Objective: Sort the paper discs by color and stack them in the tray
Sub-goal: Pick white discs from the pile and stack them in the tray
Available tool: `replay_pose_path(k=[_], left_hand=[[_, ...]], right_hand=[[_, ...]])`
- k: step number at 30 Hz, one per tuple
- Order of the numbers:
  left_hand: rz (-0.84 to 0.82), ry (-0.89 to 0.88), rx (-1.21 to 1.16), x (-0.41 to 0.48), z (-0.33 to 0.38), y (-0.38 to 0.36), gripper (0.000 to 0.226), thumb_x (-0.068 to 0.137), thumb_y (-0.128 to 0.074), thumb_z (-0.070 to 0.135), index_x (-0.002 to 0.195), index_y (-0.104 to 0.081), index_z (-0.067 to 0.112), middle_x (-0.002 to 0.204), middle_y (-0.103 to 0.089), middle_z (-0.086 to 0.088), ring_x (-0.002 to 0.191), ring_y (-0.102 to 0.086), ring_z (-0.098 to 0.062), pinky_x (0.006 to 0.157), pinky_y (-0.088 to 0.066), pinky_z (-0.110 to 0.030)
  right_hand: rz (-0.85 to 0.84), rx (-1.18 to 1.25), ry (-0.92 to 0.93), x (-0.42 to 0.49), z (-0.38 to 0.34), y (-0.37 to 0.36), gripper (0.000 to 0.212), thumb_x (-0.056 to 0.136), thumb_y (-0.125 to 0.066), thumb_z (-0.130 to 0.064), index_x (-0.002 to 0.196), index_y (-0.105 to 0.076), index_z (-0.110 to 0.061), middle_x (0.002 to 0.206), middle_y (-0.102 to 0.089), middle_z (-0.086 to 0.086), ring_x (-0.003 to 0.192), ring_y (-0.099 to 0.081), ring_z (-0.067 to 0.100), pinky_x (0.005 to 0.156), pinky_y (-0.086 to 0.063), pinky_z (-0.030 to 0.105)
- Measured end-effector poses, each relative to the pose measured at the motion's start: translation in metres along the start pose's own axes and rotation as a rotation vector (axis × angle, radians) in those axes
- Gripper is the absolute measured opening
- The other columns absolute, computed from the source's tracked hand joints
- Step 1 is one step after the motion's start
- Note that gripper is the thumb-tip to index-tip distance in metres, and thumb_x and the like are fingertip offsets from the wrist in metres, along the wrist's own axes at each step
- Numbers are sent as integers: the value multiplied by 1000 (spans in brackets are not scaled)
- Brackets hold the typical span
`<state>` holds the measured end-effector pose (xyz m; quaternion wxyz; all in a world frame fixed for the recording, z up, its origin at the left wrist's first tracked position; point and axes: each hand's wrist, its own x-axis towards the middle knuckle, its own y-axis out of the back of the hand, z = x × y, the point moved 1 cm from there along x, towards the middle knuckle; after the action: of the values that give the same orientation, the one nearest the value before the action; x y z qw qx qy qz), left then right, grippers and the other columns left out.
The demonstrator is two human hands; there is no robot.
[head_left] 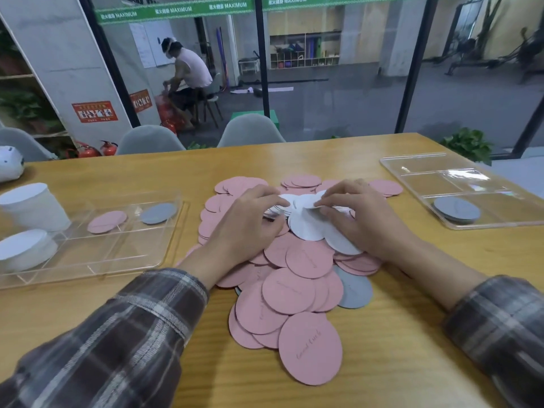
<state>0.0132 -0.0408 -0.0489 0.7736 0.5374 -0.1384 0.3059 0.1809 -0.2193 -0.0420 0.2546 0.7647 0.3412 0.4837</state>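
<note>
Desk (412, 334), centre: heap of pink discs (297, 290) topped with white discs (306, 228). Left hand (244, 222) fingers curl round a bunch of the white discs; right hand (365, 216) pinches one by its edge. Left tray (88, 272): white stacks (32, 207), one pink, one grey; right tray (412, 163): grey discs (456, 209).

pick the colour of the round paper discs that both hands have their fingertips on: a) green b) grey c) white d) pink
c: the left hand and the right hand both pinch white round paper discs lying on top of the pink round paper discs.
</note>
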Motion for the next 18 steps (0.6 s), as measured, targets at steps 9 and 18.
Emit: replay_pose_path(k=[9, 18], left_hand=[[44, 35, -156, 11, 33, -8, 26, 92, -75, 18, 117, -77, 25, 105, -74, 14, 91, -64, -6, 77, -42, -10], [72, 167, -404, 27, 40, -9, 9, 93, -75, 10, 95, -75, 19, 87, -77, 8, 81, -70, -4, 72, -46, -9]], right_hand=[[119, 197, -49, 1, -2, 12, 11, 97, -65, -14, 101, -74, -19, 89, -70, -14, 83, -63, 8, 73, -49, 26], [180, 360, -169, 0, -3, 16, 5, 94, -70, -19, 98, -72, -18, 84, -73, -7, 82, -70, 12, 76, -58, 34]])
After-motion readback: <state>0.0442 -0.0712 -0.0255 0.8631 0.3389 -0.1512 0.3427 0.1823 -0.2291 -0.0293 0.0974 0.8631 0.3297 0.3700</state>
